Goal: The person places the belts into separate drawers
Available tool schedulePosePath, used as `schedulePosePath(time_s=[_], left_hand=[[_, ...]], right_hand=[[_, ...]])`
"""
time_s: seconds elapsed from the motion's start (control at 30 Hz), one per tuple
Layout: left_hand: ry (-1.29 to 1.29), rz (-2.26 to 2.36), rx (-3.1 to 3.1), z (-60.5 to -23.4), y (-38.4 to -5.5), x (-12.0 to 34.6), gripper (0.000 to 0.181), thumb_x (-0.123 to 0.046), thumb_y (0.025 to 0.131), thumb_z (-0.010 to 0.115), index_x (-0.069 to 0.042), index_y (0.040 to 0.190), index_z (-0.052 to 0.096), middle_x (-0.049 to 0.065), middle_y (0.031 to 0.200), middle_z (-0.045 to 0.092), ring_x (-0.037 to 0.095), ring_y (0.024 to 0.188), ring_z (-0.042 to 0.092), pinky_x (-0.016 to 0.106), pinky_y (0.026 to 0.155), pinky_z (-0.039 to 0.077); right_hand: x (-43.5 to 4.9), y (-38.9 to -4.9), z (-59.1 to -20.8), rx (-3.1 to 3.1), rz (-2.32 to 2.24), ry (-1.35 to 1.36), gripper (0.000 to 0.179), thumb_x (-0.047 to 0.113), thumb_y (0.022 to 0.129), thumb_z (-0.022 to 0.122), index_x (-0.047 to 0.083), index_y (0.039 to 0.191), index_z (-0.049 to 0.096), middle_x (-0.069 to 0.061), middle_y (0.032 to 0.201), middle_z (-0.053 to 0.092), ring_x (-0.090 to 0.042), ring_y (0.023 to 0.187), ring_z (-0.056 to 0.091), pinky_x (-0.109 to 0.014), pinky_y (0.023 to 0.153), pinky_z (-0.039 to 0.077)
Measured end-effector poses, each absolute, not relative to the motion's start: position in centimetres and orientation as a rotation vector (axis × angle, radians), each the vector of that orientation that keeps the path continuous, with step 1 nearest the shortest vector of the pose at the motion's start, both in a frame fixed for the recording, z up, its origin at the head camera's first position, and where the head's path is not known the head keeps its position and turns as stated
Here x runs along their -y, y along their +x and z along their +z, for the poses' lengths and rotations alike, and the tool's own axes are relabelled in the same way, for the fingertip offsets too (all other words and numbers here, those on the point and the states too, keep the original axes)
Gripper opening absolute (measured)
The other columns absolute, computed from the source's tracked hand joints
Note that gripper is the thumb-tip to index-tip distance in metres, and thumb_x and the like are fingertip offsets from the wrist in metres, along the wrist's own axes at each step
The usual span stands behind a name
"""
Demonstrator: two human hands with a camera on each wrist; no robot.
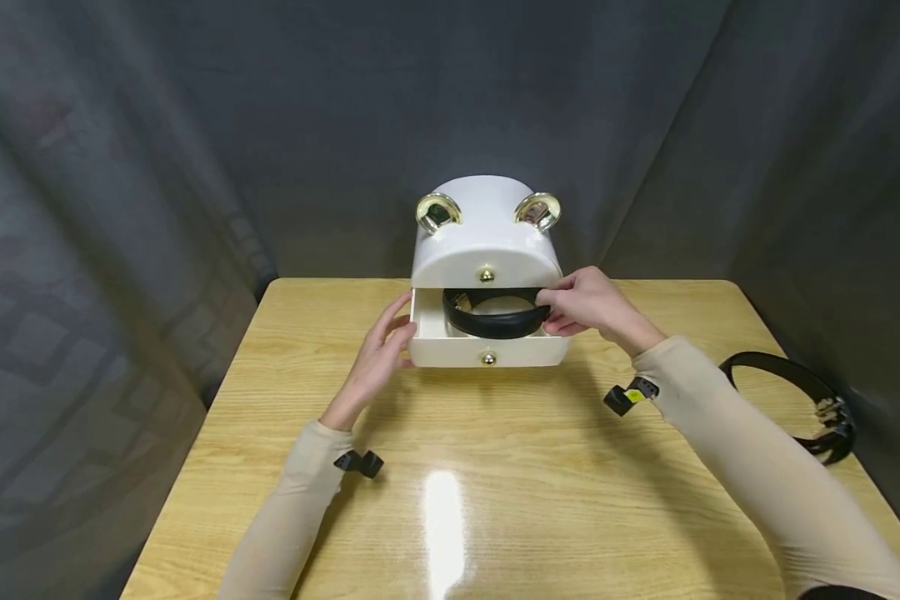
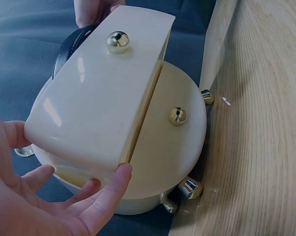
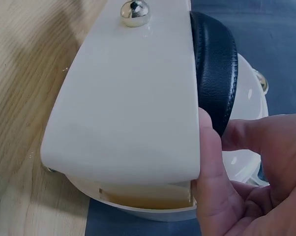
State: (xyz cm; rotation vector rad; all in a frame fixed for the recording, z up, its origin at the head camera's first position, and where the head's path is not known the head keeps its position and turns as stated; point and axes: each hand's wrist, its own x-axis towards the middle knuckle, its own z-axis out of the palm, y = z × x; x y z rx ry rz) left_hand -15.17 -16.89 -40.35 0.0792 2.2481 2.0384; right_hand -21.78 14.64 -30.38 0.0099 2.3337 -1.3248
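A white rounded box (image 1: 487,229) with gold ears and round gold knobs stands on the table, its drawer (image 1: 450,355) pulled out toward me. Inside the drawer lies a coiled black leather belt (image 1: 504,325) with a gold-coloured buckle. At the belt's right side, my right hand (image 1: 596,302) pinches its edge between thumb and fingers, close against the drawer's side wall. My left hand (image 1: 377,354) touches the drawer's left end, fingers spread. In the left wrist view, the thumb is at one edge of the drawer front and a fingertip at the opposite corner.
Another black belt (image 1: 787,367) lies looped near the right edge of the wooden table (image 1: 540,500). A dark grey curtain (image 1: 330,142) hangs behind the box and on both sides. Below the opened drawer, the box has another front with a gold knob (image 2: 177,116).
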Motion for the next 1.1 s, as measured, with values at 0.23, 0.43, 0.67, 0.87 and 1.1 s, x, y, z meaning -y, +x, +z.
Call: schedulePosePath(time_s=[0.23, 0.43, 0.67, 0.87, 1.1], left_hand=[[0.041, 2.048, -2.238, -40.2, -15.0, 17.2, 0.059, -0.026, 0.112, 0.047, -0.03, 0.169, 0.031, 0.024, 0.164, 0.041, 0.051, 0.134, 0.06, 0.054, 0.096, 0.062], [0.029, 2.032, -2.263, -40.2, -14.9, 17.7, 0.058, -0.028, 0.112, 0.047, -0.031, 0.168, 0.032, 0.023, 0.164, 0.041, 0.05, 0.133, 0.061, 0.052, 0.095, 0.063], [0.014, 2.03, -2.262, -40.2, -14.9, 17.9, 0.058, -0.028, 0.112, 0.048, -0.031, 0.168, 0.033, 0.022, 0.163, 0.042, 0.05, 0.133, 0.062, 0.051, 0.094, 0.063], [0.007, 2.016, -2.274, -40.2, -14.8, 18.2, 0.057, -0.03, 0.112, 0.048, -0.032, 0.168, 0.033, 0.022, 0.164, 0.042, 0.05, 0.134, 0.061, 0.052, 0.096, 0.063], [0.028, 2.024, -2.265, -40.3, -14.7, 18.0, 0.058, -0.028, 0.113, 0.048, -0.03, 0.168, 0.032, 0.024, 0.163, 0.042, 0.051, 0.134, 0.06, 0.052, 0.095, 0.063]], right_hand=[[-13.4, -22.1, -30.8, -2.369, -1.308, -0.003, 0.038, 0.017, 0.101, 0.062, -0.011, 0.127, 0.063, -0.002, 0.07, 0.069, -0.006, 0.059, 0.071, -0.023, 0.062, 0.063], [-12.7, -22.0, -30.8, -2.39, -1.323, 0.014, 0.033, 0.017, 0.1, 0.063, -0.009, 0.121, 0.066, -0.003, 0.07, 0.071, -0.007, 0.06, 0.072, -0.022, 0.062, 0.062], [-12.0, -21.8, -31.4, -2.476, -1.301, 0.012, 0.021, 0.017, 0.099, 0.066, -0.002, 0.106, 0.066, -0.001, 0.07, 0.073, -0.007, 0.06, 0.074, -0.022, 0.061, 0.062], [-11.5, -21.6, -31.7, -2.555, -1.208, -0.017, 0.02, 0.02, 0.099, 0.071, 0.001, 0.105, 0.067, -0.006, 0.076, 0.079, -0.01, 0.064, 0.076, -0.023, 0.062, 0.062], [-11.7, -21.7, -31.8, -2.489, -1.178, -0.069, 0.045, 0.02, 0.102, 0.069, -0.005, 0.139, 0.061, -0.023, 0.113, 0.079, -0.016, 0.078, 0.08, -0.026, 0.074, 0.065]])
